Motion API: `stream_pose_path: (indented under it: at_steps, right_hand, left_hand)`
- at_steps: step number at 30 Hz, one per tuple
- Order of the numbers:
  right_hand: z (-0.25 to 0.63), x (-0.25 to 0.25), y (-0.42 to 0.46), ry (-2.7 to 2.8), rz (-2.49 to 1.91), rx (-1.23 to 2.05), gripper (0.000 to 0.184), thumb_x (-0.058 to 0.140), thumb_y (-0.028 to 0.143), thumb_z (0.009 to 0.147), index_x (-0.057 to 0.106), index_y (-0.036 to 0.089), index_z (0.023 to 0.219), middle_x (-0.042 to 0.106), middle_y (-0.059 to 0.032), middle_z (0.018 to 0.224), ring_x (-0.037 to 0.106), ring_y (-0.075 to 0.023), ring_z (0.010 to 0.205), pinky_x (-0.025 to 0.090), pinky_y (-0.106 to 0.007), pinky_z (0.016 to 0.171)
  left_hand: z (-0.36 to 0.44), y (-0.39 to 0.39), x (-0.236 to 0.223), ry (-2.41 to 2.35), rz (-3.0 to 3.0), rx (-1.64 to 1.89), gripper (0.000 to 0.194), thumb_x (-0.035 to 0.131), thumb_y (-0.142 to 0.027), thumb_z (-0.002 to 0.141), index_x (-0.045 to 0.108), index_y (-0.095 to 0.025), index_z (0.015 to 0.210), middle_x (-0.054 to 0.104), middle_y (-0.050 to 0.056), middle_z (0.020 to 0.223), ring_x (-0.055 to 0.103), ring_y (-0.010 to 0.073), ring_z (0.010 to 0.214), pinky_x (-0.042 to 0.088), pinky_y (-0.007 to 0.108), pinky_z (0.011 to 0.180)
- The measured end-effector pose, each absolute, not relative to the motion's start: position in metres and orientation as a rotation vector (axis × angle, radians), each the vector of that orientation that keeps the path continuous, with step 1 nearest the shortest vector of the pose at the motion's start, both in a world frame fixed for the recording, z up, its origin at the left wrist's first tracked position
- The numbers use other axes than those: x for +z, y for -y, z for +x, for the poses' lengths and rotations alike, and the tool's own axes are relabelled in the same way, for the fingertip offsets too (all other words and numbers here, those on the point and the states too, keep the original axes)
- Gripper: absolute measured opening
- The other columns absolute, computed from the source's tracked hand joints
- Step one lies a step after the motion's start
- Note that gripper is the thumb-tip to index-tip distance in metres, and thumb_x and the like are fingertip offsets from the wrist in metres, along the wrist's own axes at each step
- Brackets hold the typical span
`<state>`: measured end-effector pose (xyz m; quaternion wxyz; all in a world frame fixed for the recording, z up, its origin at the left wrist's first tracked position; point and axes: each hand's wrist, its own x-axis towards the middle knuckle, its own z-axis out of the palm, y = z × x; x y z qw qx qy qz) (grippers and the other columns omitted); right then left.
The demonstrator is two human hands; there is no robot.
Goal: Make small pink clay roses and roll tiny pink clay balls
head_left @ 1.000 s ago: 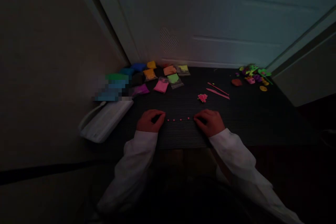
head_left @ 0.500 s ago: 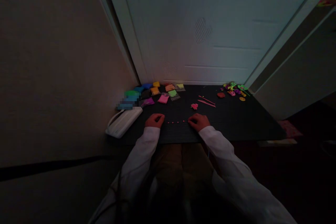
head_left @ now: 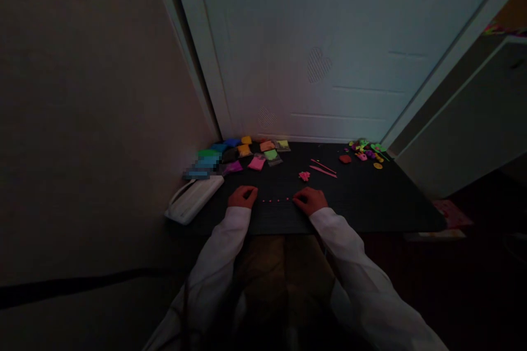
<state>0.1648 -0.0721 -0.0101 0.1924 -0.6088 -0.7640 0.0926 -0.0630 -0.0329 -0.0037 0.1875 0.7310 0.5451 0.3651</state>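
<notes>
Between my hands, several tiny pink balls (head_left: 278, 200) lie in a row on the dark table (head_left: 370, 208). My left hand (head_left: 242, 197) is at the left end of the row, thumb and fingertips pinched together; whatever is in the pinch is too small to make out. At the right end, my right hand (head_left: 310, 201) is also pinched, its fingertips close to the last ball, and I cannot tell what they hold. A pink flower-like cluster (head_left: 304, 176) lies just beyond my right hand. Behind it are two slim pink modelling tools (head_left: 323, 171).
Bags of coloured clay (head_left: 257, 162) are spread at the back left. A white case with a strap (head_left: 195, 200) lies at the left edge. A red lump (head_left: 345, 159) and a pile of colourful clay pieces (head_left: 364, 151) sit back right. A white door (head_left: 263, 38) stands behind the table.
The camera view has shifted and tilted, so the table appears smaller and lower than a second ago. Both hands keep their pinch at the two ends of the row; the balls look unmoved.
</notes>
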Motion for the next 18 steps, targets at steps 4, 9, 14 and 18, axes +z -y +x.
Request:
stream_pose_path:
  at_steps: [4,9,14,18]
  right_hand:
    - [0.167,-0.013,0.073,2.143,-1.702,0.265,0.024,0.046,0.029,0.082,0.051,0.016,0.102,0.053,-0.0061,0.104,0.053,-0.0169,0.087,0.044,-0.038,0.073]
    - [0.167,-0.018,0.073,2.158,-1.677,0.250,0.024,0.046,0.029,0.082,0.051,0.016,0.101,0.053,-0.0059,0.103,0.053,-0.0164,0.086,0.044,-0.037,0.073]
    - [0.166,-0.021,0.075,2.136,-1.673,0.211,0.024,0.045,0.030,0.082,0.052,0.016,0.100,0.053,-0.0058,0.103,0.053,-0.0165,0.087,0.044,-0.038,0.074]
    - [0.165,-0.024,0.079,2.120,-1.679,0.225,0.024,0.045,0.031,0.082,0.052,0.016,0.101,0.053,-0.0059,0.103,0.053,-0.0170,0.088,0.043,-0.039,0.075]
  left_hand:
    - [-0.067,0.030,-0.010,-1.529,2.068,1.000,0.024,0.043,-0.029,0.082,0.051,-0.015,0.099,0.054,0.006,0.100,0.054,0.0150,0.084,0.046,0.034,0.072]
    - [-0.071,0.027,-0.019,-1.540,2.091,0.977,0.023,0.043,-0.029,0.082,0.052,-0.015,0.097,0.055,0.006,0.098,0.054,0.0144,0.082,0.046,0.034,0.072]
    - [-0.075,0.023,-0.029,-1.549,2.120,0.965,0.022,0.043,-0.030,0.082,0.053,-0.015,0.095,0.055,0.006,0.096,0.054,0.0142,0.082,0.046,0.033,0.072]
    - [-0.080,0.020,-0.038,-1.551,2.135,0.942,0.022,0.044,-0.030,0.081,0.053,-0.015,0.094,0.055,0.005,0.096,0.054,0.0147,0.083,0.045,0.035,0.074]
